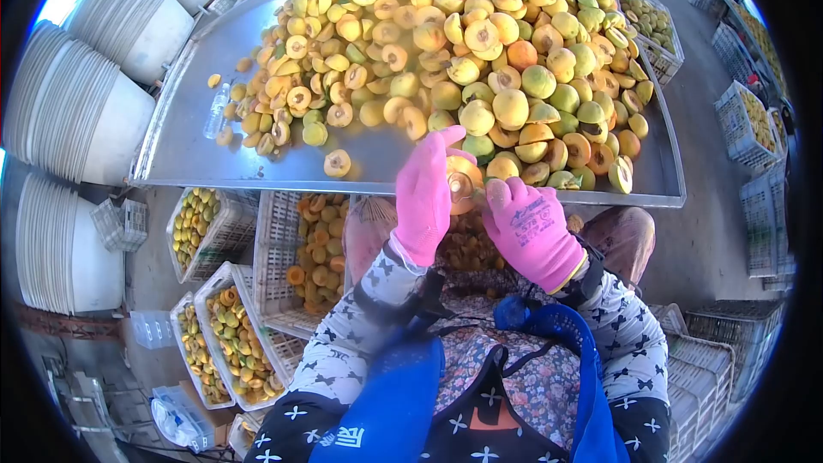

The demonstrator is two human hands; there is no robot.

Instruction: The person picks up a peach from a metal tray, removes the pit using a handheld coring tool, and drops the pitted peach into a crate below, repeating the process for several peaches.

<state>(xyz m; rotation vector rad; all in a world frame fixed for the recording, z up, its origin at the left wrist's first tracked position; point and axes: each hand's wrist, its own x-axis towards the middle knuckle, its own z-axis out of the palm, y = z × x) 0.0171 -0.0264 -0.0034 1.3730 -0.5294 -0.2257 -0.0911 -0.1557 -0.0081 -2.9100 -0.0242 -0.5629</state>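
Note:
My left hand (423,197), in a pink glove, is wrapped round a yellow peach half (464,182) with its cut face showing. Close to the right of that half is my right hand (533,231), also in a pink glove. Its fingers are curled closed at the fruit's edge, and whatever they hold is hidden. Both hands are over the front edge of a metal table (283,173). Just beyond them lies a big heap of yellow and greenish peaches (509,109), some whole and many cut in half with brown centres.
A clear plastic bottle (216,111) lies at the table's left. Below, a white crate (276,249) of peach halves stands by my left knee, with more filled crates (244,351) further left. Stacked white tubs (64,103) line the left side; stacked crates (705,386) stand at right.

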